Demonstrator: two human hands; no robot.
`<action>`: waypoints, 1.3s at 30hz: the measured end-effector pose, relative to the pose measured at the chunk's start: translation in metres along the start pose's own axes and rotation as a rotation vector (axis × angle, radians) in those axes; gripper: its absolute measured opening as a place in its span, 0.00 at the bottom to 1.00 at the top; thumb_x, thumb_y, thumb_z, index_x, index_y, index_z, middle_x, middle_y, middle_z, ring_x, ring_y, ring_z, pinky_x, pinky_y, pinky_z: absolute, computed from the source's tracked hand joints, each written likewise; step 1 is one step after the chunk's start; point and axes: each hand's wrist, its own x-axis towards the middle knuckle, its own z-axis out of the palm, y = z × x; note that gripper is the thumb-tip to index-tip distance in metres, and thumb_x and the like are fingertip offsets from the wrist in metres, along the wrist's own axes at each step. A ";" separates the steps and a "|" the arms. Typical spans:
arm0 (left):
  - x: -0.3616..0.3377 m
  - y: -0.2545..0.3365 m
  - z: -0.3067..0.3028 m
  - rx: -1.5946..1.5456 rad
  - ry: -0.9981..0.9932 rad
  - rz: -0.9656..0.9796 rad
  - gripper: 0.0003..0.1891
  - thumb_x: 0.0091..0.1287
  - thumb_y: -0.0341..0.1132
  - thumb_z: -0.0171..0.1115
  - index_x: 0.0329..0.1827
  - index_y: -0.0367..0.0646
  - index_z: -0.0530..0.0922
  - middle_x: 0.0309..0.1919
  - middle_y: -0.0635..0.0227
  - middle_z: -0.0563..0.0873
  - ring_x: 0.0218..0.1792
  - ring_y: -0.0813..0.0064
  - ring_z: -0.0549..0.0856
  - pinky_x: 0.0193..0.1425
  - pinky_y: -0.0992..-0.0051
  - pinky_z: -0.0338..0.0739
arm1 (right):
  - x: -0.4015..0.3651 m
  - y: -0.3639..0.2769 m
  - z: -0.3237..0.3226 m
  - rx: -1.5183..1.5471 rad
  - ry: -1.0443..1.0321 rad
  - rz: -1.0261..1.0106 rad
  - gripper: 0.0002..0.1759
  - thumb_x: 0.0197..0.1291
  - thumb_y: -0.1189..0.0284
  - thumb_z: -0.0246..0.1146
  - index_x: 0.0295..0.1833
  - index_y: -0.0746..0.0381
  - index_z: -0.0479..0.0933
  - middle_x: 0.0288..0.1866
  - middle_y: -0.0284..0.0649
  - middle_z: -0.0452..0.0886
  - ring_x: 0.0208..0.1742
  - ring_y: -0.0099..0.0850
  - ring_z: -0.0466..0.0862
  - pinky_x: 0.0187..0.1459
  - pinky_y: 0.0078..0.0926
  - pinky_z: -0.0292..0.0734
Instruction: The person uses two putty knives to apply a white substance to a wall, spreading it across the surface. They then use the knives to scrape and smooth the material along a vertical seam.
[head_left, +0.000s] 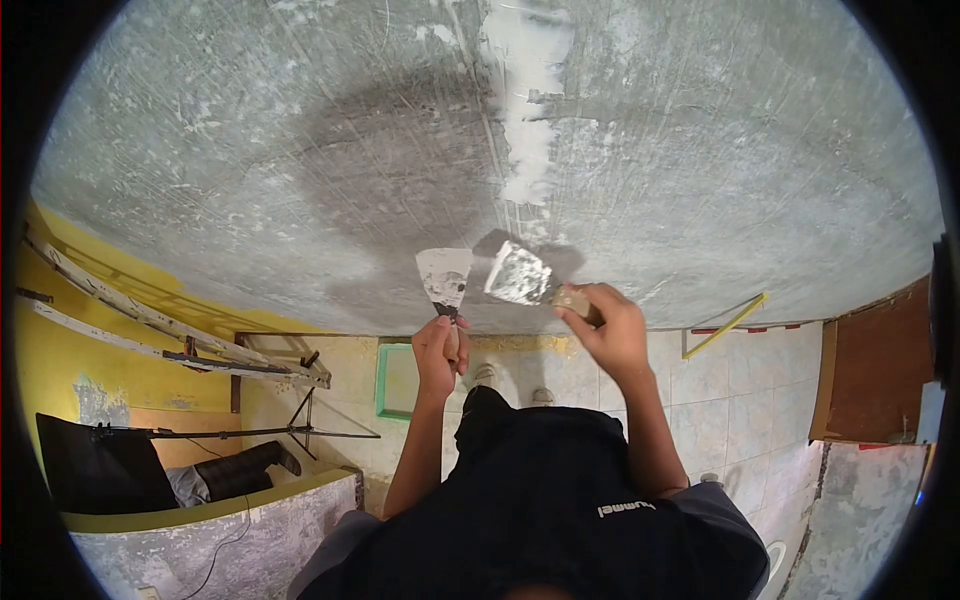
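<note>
My left hand (440,352) is closed around the handle of a putty knife (444,275), whose pale, putty-smeared blade points up toward the wall. In my right hand (610,325) is a second, wider putty knife (520,274) with a light wooden handle; its blade, blotched with white putty, tilts to the left. The two blades are side by side with a small gap between them. Ahead stands a grey, scratched wall (700,180). A white strip of putty (528,110) runs down it above the right-hand blade.
A green-rimmed tray (384,385) lies on the tiled floor (690,415) left of my feet. Further left are a ladder (150,300), a black stand (310,430) and a low wall (300,500) with a person's legs (245,472) behind it. A yellow bar (728,325) is at right.
</note>
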 end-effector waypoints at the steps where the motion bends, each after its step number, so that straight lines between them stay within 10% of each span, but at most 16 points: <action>1: 0.001 0.000 0.000 -0.073 0.003 -0.021 0.22 0.83 0.50 0.52 0.45 0.37 0.81 0.16 0.69 0.74 0.10 0.80 0.68 0.14 0.78 0.61 | 0.000 0.006 -0.005 -0.004 0.049 0.025 0.17 0.61 0.67 0.77 0.55 0.60 0.88 0.37 0.42 0.85 0.29 0.37 0.83 0.33 0.32 0.78; 9: 0.014 -0.002 0.015 -0.090 -0.028 -0.050 0.23 0.83 0.50 0.52 0.45 0.37 0.81 0.16 0.68 0.75 0.08 0.78 0.67 0.12 0.77 0.61 | 0.056 0.044 -0.013 -0.222 0.384 -0.414 0.14 0.58 0.71 0.78 0.51 0.57 0.90 0.37 0.39 0.84 0.37 0.40 0.85 0.38 0.35 0.81; 39: -0.003 -0.009 0.007 -0.059 0.004 -0.066 0.23 0.83 0.49 0.51 0.47 0.35 0.81 0.16 0.67 0.75 0.09 0.78 0.68 0.13 0.77 0.61 | 0.021 0.086 -0.012 -0.239 0.490 -0.397 0.17 0.52 0.76 0.81 0.48 0.58 0.90 0.37 0.40 0.85 0.38 0.39 0.86 0.39 0.33 0.82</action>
